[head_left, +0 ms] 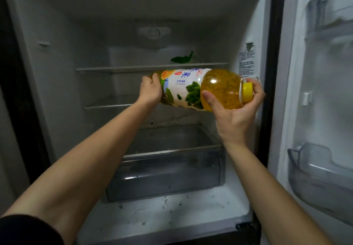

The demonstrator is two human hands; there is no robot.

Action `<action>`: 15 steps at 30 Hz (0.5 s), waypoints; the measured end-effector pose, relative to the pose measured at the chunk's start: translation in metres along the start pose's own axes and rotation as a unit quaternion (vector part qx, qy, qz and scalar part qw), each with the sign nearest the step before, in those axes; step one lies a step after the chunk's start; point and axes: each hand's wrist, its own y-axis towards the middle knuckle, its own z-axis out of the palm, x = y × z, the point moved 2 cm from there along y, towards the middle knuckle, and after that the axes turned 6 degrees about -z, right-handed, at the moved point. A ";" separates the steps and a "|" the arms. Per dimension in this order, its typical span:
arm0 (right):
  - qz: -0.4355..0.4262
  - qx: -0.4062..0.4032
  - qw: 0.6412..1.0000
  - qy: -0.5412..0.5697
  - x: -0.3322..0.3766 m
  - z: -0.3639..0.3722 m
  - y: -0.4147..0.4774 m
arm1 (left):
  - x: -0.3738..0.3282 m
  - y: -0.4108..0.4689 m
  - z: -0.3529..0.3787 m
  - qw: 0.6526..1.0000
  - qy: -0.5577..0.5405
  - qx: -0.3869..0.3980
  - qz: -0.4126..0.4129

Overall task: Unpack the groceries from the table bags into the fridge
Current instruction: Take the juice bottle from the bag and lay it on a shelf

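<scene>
— two hands on one thing: the left hand [150, 90] cups the base of the juice bottle [198, 90], the right hand [236, 111] wraps its yellow-capped neck, holding it sideways between the shelves of the fridge [57, 57].
— how far along?
— early, i'd judge. one green item [182, 58], maybe a leaf or pepper, lies on the upper shelf [150, 67]; the bottle isn't set down yet.

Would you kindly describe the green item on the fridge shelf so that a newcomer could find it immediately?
Look into the open fridge and find the upper glass shelf, just above the juice bottle held sideways by the left hand and right hand. Toward the back, right of centre, lies a small green item, possibly a pepper. It is the only thing on that shelf.
</scene>
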 end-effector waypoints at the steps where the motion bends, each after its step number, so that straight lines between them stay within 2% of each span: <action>1: -0.002 -0.002 1.000 -0.004 -0.006 0.004 0.001 | 0.001 0.007 0.001 1.000 0.008 0.003 0.000; 6: -0.024 0.011 0.999 -0.031 -0.031 0.020 0.006 | 0.008 0.042 0.012 0.998 0.060 0.017 0.009; 9: -0.051 0.037 0.996 -0.061 -0.039 0.025 0.012 | 0.009 0.052 0.018 0.989 0.137 0.054 0.021; 15: -0.110 0.090 0.976 -0.162 -0.064 0.040 0.017 | 0.035 0.078 0.025 0.931 0.344 0.104 0.067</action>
